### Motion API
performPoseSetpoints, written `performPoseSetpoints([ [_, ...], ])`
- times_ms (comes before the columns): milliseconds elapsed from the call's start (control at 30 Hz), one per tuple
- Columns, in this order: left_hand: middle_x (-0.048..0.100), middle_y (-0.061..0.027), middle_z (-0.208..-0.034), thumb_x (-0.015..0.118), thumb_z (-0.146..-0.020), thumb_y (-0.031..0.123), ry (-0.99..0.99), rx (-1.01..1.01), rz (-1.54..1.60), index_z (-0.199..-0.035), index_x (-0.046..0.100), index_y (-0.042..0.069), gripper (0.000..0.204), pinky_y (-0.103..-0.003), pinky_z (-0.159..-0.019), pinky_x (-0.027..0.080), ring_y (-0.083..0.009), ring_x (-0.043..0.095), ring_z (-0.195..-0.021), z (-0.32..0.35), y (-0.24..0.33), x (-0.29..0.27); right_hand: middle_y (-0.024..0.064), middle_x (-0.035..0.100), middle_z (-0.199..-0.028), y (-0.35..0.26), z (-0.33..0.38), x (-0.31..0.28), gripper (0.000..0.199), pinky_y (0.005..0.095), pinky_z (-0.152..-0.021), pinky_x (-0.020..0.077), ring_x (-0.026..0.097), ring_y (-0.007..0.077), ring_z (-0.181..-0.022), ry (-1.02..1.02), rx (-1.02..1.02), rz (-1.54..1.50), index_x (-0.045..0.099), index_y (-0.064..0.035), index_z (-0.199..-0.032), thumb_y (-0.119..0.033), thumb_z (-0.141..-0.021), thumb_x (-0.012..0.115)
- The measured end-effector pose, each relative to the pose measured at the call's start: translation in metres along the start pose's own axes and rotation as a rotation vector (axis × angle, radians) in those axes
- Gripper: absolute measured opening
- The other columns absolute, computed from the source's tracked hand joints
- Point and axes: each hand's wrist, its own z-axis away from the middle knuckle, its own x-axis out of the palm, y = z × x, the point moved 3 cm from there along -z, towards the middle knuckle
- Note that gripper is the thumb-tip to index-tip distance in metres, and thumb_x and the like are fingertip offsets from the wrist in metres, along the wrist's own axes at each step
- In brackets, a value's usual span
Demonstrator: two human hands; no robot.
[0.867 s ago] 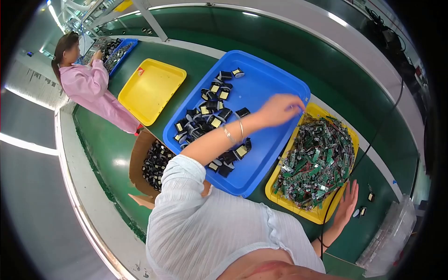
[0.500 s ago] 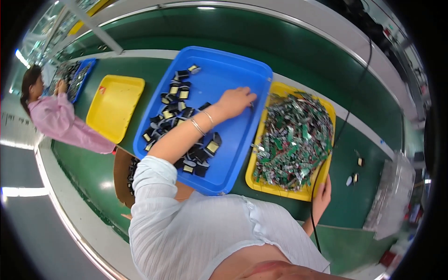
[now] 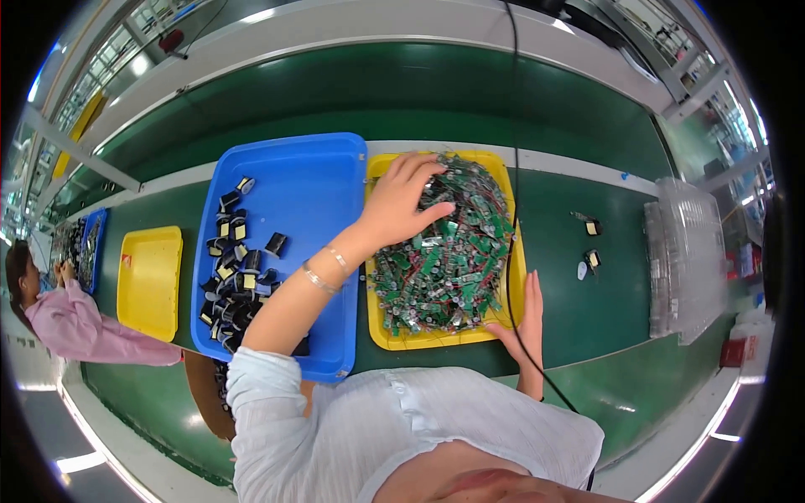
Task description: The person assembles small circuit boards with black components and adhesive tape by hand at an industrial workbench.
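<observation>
My left hand (image 3: 404, 201) reaches across the blue tray (image 3: 356, 268) and lies over the far left part of a heap of small green circuit boards with wires (image 3: 440, 268). Its fingers and thumb are spread, and no held part shows. The heap fills a yellow tray (image 3: 381, 335). At that tray's near right corner, my right hand (image 3: 530, 323) rests against its side with fingers stretched out and thumb apart. Several small black parts with pale yellow faces (image 3: 239, 251) lie in the left half of the blue tray, partly behind my left forearm.
A second yellow tray (image 3: 172, 293) stands to the left, near a person in pink (image 3: 75, 323). A cardboard box (image 3: 201, 394) sits below the blue tray. Two loose black parts (image 3: 593, 243) and stacked clear plastic trays (image 3: 688, 260) lie right. A black cable (image 3: 517, 126) hangs across the view.
My left hand has moved from the blue tray to the heap of circuit boards, its fingers spreading. The view has turned, and the trays sit farther left. My right hand stays at the yellow tray.
</observation>
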Motion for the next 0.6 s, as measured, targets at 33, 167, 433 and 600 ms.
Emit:
performPoseSetpoints([
  [33, 0.042, -0.0122, -0.123, 0.059, -0.074, 0.04, 0.042, 0.061, -0.009, -0.104, 0.054, 0.013, 0.041, -0.044, -0.095, 0.031, -0.036, 0.033, -0.117, -0.01, 0.008, 0.009, 0.02, 0.022, -0.136, 0.0, 0.0, -0.002, 0.087, 0.0416, -0.104, 0.0167, 0.022, 0.0342, -0.126, -0.031, -0.042, 0.08, 0.025, -0.0005, -0.131, -0.019, -0.06, 0.071],
  [167, 0.03, -0.0095, -0.135, 0.054, -0.073, 0.051, -0.28, -0.028, -0.135, -0.112, 0.053, 0.027, 0.045, -0.058, -0.098, 0.017, -0.0384, 0.022, -0.124, -0.012, 0.016, 0.047, 0.0217, 0.039, -0.125, 0.026, -0.004, -0.01, 0.046, 0.041, -0.101, 0.0218, 0.028, 0.0339, -0.123, 0.107, 0.041, -0.113, 0.045, 0.003, -0.117, -0.03, -0.085, 0.047],
  [433, 0.015, -0.0106, -0.141, 0.047, -0.074, 0.057, -0.232, 0.02, -0.344, -0.118, 0.048, 0.031, 0.051, -0.063, -0.095, 0.012, -0.0462, 0.012, -0.124, 0.037, 0.051, 0.063, 0.013, 0.057, -0.102, 0.023, -0.059, -0.016, 0.029, 0.0328, -0.096, 0.03, 0.048, 0.0236, -0.107, 0.193, 0.064, -0.715, 0.057, 0.003, -0.094, -0.024, -0.088, 0.046],
  [600, 0.024, -0.0117, -0.137, 0.054, -0.072, 0.051, -0.109, 0.005, -0.45, -0.118, 0.049, 0.029, 0.051, -0.065, -0.094, 0.012, -0.0457, 0.016, -0.123, 0.028, 0.058, 0.062, 0.019, 0.044, -0.122, -0.011, -0.095, -0.005, 0.037, 0.0359, -0.098, 0.0279, 0.038, 0.0295, -0.118, 0.085, -0.307, -0.162, 0.048, -0.0024, -0.116, -0.021, -0.084, 0.052],
])
